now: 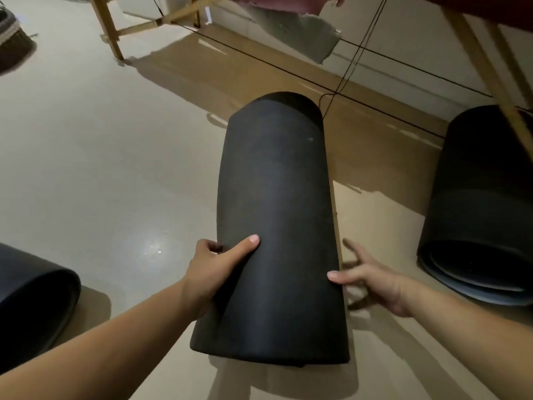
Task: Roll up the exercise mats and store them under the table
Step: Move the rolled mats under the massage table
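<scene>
Your left grip (pixel 213 272) clamps the near left side of the rolled mat (pixel 277 226), thumb laid across its top. Your right grip (pixel 375 281) is slack, fingers spread, thumb touching the mat's right side. A second roll (pixel 484 197) lies to its right, a third (pixel 31 295) to its left.

rolled mat (pixel 274 212), left hand (pixel 213 272) gripping it

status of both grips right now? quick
Left grip: holds the rolled mat.
Right grip: open, fingers spread, thumb touching it.
</scene>
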`<state>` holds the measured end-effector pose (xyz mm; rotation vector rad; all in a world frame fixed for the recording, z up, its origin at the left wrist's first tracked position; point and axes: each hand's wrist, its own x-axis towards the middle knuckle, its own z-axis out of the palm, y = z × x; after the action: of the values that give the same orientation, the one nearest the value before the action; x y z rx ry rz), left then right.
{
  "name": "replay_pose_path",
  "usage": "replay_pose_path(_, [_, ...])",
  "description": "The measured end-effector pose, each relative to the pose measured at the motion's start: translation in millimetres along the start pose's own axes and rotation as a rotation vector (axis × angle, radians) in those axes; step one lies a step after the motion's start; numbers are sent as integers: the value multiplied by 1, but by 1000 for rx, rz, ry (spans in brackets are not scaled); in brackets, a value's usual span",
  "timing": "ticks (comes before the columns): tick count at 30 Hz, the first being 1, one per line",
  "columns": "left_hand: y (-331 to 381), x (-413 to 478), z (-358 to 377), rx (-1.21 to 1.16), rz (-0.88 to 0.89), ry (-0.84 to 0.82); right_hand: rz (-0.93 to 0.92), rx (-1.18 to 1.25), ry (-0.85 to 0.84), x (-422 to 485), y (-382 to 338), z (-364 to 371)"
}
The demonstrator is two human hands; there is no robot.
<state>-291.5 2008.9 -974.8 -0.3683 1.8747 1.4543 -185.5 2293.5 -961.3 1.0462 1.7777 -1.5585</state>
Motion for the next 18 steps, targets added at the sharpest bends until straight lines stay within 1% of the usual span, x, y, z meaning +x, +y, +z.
replay_pose_path(1, [0,-1,8,9,26,10,-58,-11,65,-1,-10,-9])
replay_pose_path(3, [1,-5,26,47,50,-25,-90,-79,97,-4,-33,-20])
replay_pose_path(4, [2,-9,36,67,69,-58,-60,-157,119,-5,-40,-22])
replay_pose_path(6, [3,-12,51,124,115,-90,-47,-389,257,-10,-48,-25])
replay_pose_path(7, [3,-11,54,162,140,-72,-104,-486,347,-13,-50,-29])
replay_pose_path(8, [2,-9,54,189,163,-43,-198,-547,404,-18,-51,-31])
replay_pose_path(9, [1,-6,54,200,178,-23,-300,-590,410,-23,-51,-35])
replay_pose_path(10, [-1,-2,54,187,192,-19,-373,-624,375,-28,-50,-38])
replay_pose_path(11, [-2,1,55,158,199,-31,-401,-649,327,-32,-48,-38])
replay_pose_path(13, [-6,5,58,69,164,-72,-371,-648,274,-32,-38,-36])
replay_pose_path(15, [-10,8,65,-2,35,-134,-319,-608,244,-32,-25,-35])
replay_pose_path(17, [-14,10,72,-53,-118,-258,-280,-544,237,-32,-15,-38])
replay_pose_path(18, [-14,8,78,-78,-166,-334,-272,-494,233,-32,-12,-40])
